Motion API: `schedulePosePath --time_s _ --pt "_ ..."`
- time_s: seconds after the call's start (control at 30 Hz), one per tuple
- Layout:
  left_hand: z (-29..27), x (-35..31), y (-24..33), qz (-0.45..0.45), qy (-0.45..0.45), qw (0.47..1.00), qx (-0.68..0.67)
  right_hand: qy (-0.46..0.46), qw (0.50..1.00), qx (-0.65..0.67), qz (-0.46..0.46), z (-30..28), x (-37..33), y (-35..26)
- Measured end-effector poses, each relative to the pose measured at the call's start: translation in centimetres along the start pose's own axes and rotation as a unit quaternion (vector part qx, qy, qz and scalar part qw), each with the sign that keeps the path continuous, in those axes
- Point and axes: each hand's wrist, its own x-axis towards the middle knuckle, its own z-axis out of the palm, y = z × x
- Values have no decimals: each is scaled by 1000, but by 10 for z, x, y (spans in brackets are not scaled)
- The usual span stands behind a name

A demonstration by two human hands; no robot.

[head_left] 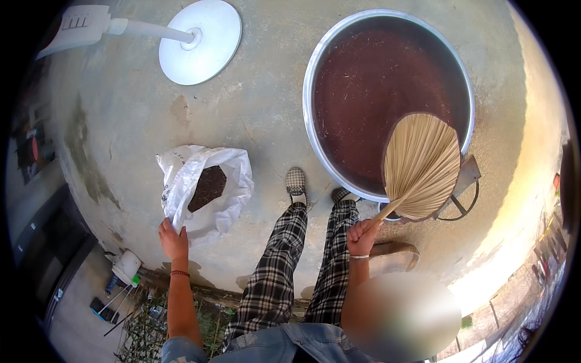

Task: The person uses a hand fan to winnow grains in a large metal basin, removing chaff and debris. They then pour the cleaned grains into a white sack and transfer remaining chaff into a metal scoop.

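My left hand [172, 237] is closed on the rim of a white woven sack [236, 209], which stands open on the ground with dark brown loose material [208, 187] inside. In my right hand [362, 237] is the handle of a pleated palm-leaf hand fan [422, 163]. The fan's blade overlaps the near right side of a wide metal pot [308, 100]. Reddish-brown contents [375, 91] cover the inside of the pot, with pale flecks scattered on top; whether they are liquid or dry I cannot tell.
At the far left stands a white round base with a pole [209, 57]. A metal piece with a curved handle [471, 184] and a brown-rimmed flat object [396, 257] lie near the pot. Plants [148, 330] grow at the lower left. A blurred patch [405, 317] covers the lower right.
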Motion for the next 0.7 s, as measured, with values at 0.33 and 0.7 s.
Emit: schedulePosePath --time_s 0.33,0.7 --pt "6 3 12 3 8 1000 -22 44 987 29 153 -43 -15 124" --pt "6 0 15 -9 -7 1000 -2 -32 994 -80 -71 8 -48 31"
